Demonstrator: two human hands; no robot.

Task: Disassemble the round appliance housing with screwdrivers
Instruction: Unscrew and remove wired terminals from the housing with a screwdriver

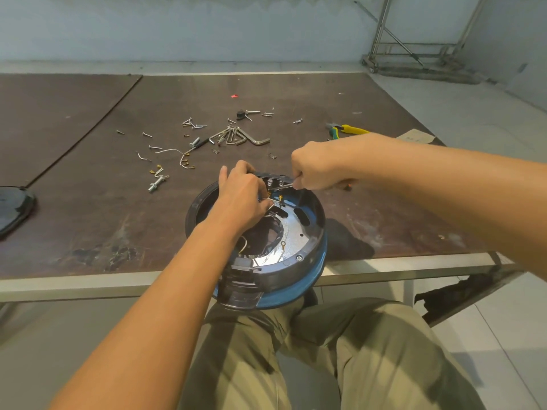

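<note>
The round appliance housing (307, 255), black with a blue band and a shiny metal plate inside, lies open side up at the table's front edge, overhanging toward my lap. My left hand (242, 196) reaches inside it and pinches white wires (273, 202) near the far wall. My right hand (319, 170) grips a screwdriver with an orange end at its handle (347, 187). Its thin metal shaft (282, 186) points left into the housing, toward the brass terminals (280, 198).
On the brown table (118, 217) behind the housing lie several loose screws (192, 124), a set of hex keys (239, 137), a bolt (156, 184) and a wire piece (174, 152). Yellow-green pliers (349, 130) rest far right. A black lid (13, 208) sits at the left edge.
</note>
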